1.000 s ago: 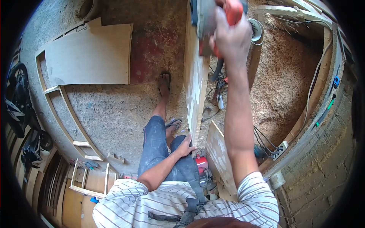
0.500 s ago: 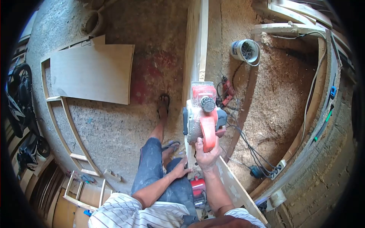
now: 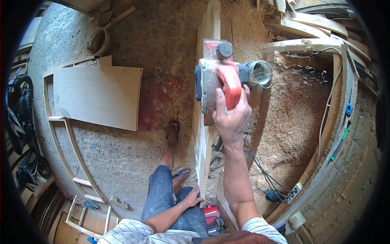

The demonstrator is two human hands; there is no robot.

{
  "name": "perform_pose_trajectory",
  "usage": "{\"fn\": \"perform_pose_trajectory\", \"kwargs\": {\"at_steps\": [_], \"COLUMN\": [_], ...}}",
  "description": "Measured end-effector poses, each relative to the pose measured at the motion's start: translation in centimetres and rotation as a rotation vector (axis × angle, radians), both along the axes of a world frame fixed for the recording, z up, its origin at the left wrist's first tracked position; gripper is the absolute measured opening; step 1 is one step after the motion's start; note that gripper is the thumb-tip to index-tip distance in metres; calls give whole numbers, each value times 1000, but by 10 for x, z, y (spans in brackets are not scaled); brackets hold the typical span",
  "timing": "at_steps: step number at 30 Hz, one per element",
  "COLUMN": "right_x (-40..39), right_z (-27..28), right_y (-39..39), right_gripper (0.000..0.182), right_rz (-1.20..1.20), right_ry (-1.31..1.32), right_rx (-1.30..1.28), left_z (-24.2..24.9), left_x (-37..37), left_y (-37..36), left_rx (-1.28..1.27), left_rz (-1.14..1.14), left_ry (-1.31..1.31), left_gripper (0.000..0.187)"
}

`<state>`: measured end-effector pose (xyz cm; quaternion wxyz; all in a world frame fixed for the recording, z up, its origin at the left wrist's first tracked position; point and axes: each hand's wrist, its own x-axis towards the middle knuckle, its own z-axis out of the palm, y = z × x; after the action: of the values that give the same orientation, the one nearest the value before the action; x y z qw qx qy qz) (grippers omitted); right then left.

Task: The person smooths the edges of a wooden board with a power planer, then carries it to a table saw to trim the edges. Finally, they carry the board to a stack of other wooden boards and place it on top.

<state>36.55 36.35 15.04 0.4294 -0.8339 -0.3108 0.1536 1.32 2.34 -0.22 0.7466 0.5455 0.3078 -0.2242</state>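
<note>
1. Wooden board (image 3: 206, 122) stands on edge, running away across the sawdust floor (image 3: 292, 122).
2. Orange-handled electric planer (image 3: 217, 79) rides its top edge, right hand (image 3: 231, 116) wrapped tight around the handle.
3. Left hand (image 3: 192, 198) presses open-palmed against the board's near end.

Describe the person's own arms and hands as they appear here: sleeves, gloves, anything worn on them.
Both arms are bare from the upper arm down. Short sleeves of a white shirt with thin dark stripes end above the elbows. The right hand and left hand are bare: no gloves show, and no watch or band on either wrist. Rings are too small to tell. No cables or markings show on the arms.
</note>
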Motion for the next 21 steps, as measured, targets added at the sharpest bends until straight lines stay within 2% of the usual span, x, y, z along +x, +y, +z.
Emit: {"fn": "perform_pose_trajectory", "kwargs": {"at_steps": [1,4,8,9,15,17,19,21], "right_x": [7,31,54,64,111,120,130,138], "right_z": [0,-5,-2,-7,-16,-3,-1,5], "right_y": [13,47,95,104,175,195,220,239], "right_gripper": [27,29,31,33,33,30,24,24], "right_rz": [18,69,40,48,57,60,129,133], "right_ry": [-69,-233,-170,-154,-437,-211,-281,-237], "right_rx": [48,68,130,77,145,51,350,307], "left_z": [1,6,5,6,-1,-6,-6,-5], "left_x": [0,3,4,5,-1,-4,-5,-6], "left_y": [-1,6,10,11,0,-6,-7,-4], "left_rx": [51,42,10,-21,-32,-16,-3,10], "left_rz": [25,26,-5,3,4,4,1,1], "left_ry": [2,-12,6,5,37,23,10,13], "left_gripper": [88,89,94,96,92,92,92,90]}}
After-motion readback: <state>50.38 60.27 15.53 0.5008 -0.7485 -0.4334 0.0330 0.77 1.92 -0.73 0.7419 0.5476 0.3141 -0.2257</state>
